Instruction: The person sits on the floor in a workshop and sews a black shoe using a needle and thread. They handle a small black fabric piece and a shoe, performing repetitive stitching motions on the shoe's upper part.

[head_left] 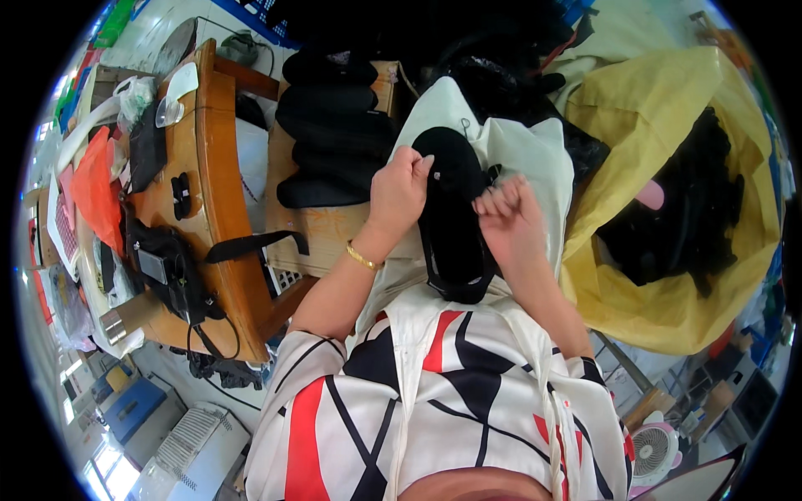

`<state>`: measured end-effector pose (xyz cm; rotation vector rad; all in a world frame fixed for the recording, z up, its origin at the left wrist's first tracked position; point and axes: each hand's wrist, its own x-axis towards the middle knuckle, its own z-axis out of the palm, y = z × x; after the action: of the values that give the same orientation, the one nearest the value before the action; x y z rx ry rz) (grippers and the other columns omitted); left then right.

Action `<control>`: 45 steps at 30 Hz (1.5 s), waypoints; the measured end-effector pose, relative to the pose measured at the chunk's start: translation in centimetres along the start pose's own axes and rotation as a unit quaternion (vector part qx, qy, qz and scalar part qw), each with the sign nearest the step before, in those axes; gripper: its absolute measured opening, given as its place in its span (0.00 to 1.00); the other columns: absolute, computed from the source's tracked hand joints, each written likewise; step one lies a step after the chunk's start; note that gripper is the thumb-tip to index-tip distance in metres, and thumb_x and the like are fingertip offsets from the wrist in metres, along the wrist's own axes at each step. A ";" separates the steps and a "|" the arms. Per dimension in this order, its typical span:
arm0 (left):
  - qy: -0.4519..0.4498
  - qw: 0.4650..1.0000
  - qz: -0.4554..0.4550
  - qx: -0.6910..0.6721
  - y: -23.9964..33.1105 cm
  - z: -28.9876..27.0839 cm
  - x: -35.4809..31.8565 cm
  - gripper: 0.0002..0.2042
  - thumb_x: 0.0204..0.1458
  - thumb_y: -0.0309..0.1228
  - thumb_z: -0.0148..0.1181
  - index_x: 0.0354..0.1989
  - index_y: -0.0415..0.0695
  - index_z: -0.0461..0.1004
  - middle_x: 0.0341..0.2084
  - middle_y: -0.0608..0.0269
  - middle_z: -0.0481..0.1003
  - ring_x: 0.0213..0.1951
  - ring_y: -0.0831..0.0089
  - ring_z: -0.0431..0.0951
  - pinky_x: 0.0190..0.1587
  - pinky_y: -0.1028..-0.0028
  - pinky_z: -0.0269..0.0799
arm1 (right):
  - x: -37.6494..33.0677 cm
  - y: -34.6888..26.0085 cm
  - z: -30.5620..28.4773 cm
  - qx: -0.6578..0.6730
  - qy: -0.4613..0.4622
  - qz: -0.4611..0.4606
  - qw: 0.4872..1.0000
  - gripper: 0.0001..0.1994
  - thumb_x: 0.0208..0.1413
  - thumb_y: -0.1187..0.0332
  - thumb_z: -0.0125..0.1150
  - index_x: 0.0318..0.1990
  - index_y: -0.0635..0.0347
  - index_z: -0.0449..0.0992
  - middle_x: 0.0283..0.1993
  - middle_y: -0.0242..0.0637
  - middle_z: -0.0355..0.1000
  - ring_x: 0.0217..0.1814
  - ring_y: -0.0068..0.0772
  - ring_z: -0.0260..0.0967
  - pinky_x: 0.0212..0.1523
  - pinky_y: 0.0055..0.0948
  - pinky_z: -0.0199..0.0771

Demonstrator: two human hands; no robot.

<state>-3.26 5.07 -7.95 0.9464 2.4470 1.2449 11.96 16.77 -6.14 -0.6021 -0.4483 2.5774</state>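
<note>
A black cloth shoe (451, 167) lies on the white cloth (530, 150) over my lap, its toe pointing away and its open top toward me. My left hand (401, 185) is closed, thumb and fingers pinched at the left edge of the shoe's upper. On the other side, my right hand (511, 213) has its fingers curled together close to the shoe's right edge; whatever they pinch is too small to make out. A small metal loop (465, 125) shows on the cloth beside the toe.
Several black shoes (334, 125) lie in a row on a cardboard box (330, 230) at the left. Beyond it stands a wooden table (213, 150) with a black bag (167, 263). A yellow sack (601, 188) holding black pieces stands at the right. A fan (653, 451) is lower right.
</note>
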 end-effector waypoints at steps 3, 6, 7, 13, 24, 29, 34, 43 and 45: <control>-0.028 0.998 -0.019 -0.045 -0.3 0.1 -0.2 0.13 0.62 0.38 0.56 0.32 0.40 0.68 0.19 0.49 0.73 0.26 0.47 0.76 0.27 0.58 0.69 | -1.1 -0.3 0.1 -0.009 0.029 -0.011 0.999 0.18 0.69 0.60 0.45 0.25 0.52 0.55 0.22 0.26 0.47 0.25 0.26 0.44 0.36 0.32 0.56; -0.049 0.998 -0.023 -0.038 0.3 -0.3 0.3 0.13 0.62 0.38 0.56 0.32 0.41 0.68 0.20 0.49 0.74 0.26 0.47 0.76 0.27 0.58 0.69 | -0.5 -1.2 0.0 -0.043 -0.012 -0.064 0.997 0.16 0.70 0.63 0.45 0.27 0.55 0.61 0.24 0.27 0.55 0.28 0.25 0.52 0.41 0.32 0.62; -0.043 0.999 -0.013 -0.024 0.4 -0.2 0.3 0.13 0.62 0.38 0.57 0.32 0.40 0.68 0.19 0.51 0.73 0.25 0.50 0.75 0.27 0.61 0.69 | 0.0 -1.5 0.7 -0.118 -0.019 -0.102 0.988 0.15 0.70 0.64 0.45 0.29 0.56 0.64 0.25 0.27 0.58 0.29 0.25 0.55 0.43 0.33 0.64; -0.014 0.998 0.033 0.056 0.8 -0.3 0.0 0.10 0.60 0.34 0.59 0.33 0.42 0.69 0.21 0.57 0.71 0.24 0.58 0.74 0.27 0.66 0.68 | -2.6 -6.3 0.3 -0.640 0.020 -0.340 0.689 0.06 0.60 0.76 0.58 0.31 0.65 0.72 0.26 0.36 0.67 0.28 0.34 0.66 0.33 0.27 0.68; -0.100 0.980 0.151 0.079 5.4 -2.4 0.6 0.14 0.53 0.41 0.66 0.34 0.43 0.72 0.28 0.61 0.73 0.27 0.61 0.75 0.28 0.69 0.71 | -9.5 -12.9 -2.6 -0.757 0.093 -0.048 0.646 0.08 0.60 0.74 0.57 0.45 0.65 0.76 0.30 0.42 0.75 0.35 0.31 0.77 0.37 0.26 0.72; -0.127 0.949 0.134 0.254 5.5 -0.9 1.4 0.21 0.50 0.49 0.65 0.32 0.42 0.71 0.27 0.58 0.75 0.28 0.58 0.78 0.28 0.65 0.73 | -4.9 -7.4 -1.9 -0.517 0.046 -0.062 0.852 0.08 0.62 0.72 0.57 0.47 0.64 0.74 0.29 0.31 0.75 0.35 0.19 0.75 0.34 0.21 0.73; -0.073 0.985 0.088 0.131 3.5 -0.7 1.2 0.17 0.50 0.42 0.66 0.29 0.37 0.73 0.23 0.51 0.75 0.24 0.56 0.76 0.28 0.67 0.72 | -1.6 -3.7 1.5 -0.502 0.028 0.075 0.861 0.06 0.63 0.68 0.57 0.43 0.61 0.74 0.28 0.30 0.73 0.28 0.16 0.71 0.26 0.20 0.70; -0.106 0.975 -0.136 -0.138 2.0 -1.1 0.7 0.13 0.53 0.33 0.64 0.29 0.32 0.74 0.14 0.68 0.72 0.18 0.85 0.70 0.22 0.79 0.66 | 0.5 -0.5 0.6 -0.661 -0.065 -0.038 0.747 0.07 0.57 0.72 0.57 0.42 0.64 0.74 0.21 0.39 0.70 0.22 0.29 0.65 0.29 0.29 0.67; -0.111 0.974 -0.146 -0.136 2.5 -1.3 0.7 0.13 0.53 0.33 0.64 0.29 0.33 0.74 0.14 0.69 0.72 0.18 0.85 0.70 0.22 0.79 0.66 | 0.6 -0.4 0.5 -0.664 -0.066 -0.048 0.743 0.08 0.56 0.72 0.57 0.42 0.64 0.74 0.21 0.40 0.71 0.22 0.31 0.66 0.30 0.30 0.68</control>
<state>-3.32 5.76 -5.07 0.5908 2.0844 1.2518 11.36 17.34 -5.74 -0.7367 -2.3266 1.7902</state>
